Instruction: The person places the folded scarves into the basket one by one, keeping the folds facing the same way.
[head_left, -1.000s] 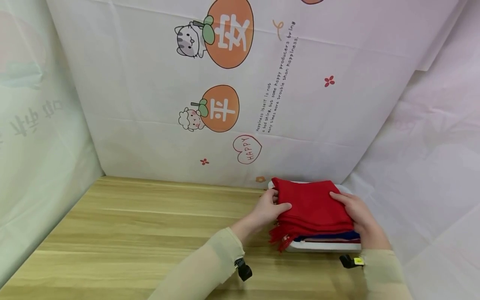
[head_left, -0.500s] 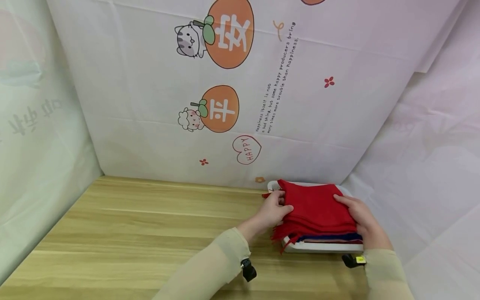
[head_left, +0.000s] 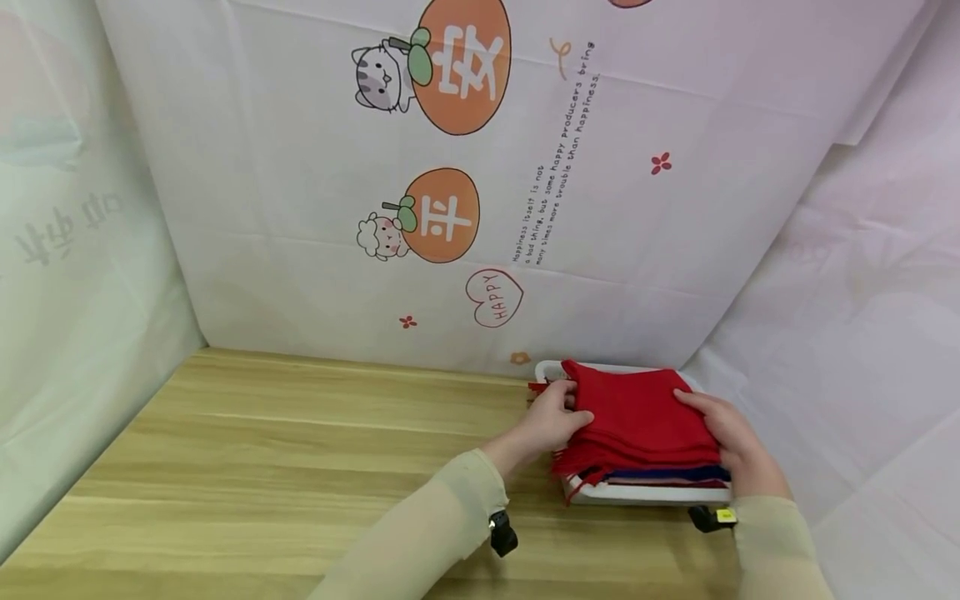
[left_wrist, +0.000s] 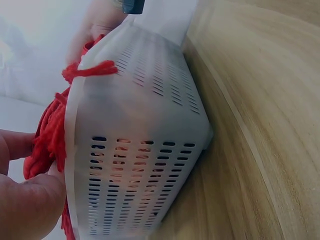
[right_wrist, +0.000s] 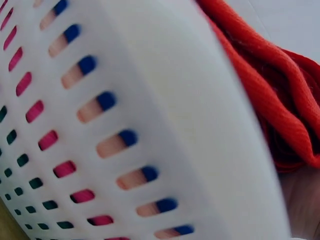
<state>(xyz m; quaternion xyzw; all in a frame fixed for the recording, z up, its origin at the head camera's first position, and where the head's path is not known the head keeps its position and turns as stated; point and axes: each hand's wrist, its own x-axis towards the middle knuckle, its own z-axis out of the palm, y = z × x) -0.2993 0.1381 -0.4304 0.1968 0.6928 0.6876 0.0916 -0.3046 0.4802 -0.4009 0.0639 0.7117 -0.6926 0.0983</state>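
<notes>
A folded red scarf (head_left: pixel 637 412) with fringed ends lies on top of other folded cloths in a white slotted basket (head_left: pixel 648 493). My left hand (head_left: pixel 549 423) pinches its fringed left edge, thumb above and fingers tucked beneath; the left wrist view shows thumb and finger closing on the red fringe (left_wrist: pixel 50 137) beside the basket rim. On the opposite side my right hand (head_left: pixel 731 429) holds the scarf's right edge, thumb on top, the other fingers largely hidden. Layered red folds (right_wrist: pixel 280 80) rise above the basket wall (right_wrist: pixel 185 125) in the right wrist view.
Under the scarf, a navy cloth (head_left: pixel 678 474) and pinkish and dark red layers show at the basket's front. The basket stands at the back right of a wooden table (head_left: pixel 300 467), near a printed white backdrop (head_left: pixel 600 317) and a side curtain (head_left: pixel 862 375).
Both hands and the red scarf have shifted slightly to the right over the basket. Its left fringe now hangs less far beyond the left rim. The grip looks the same.
</notes>
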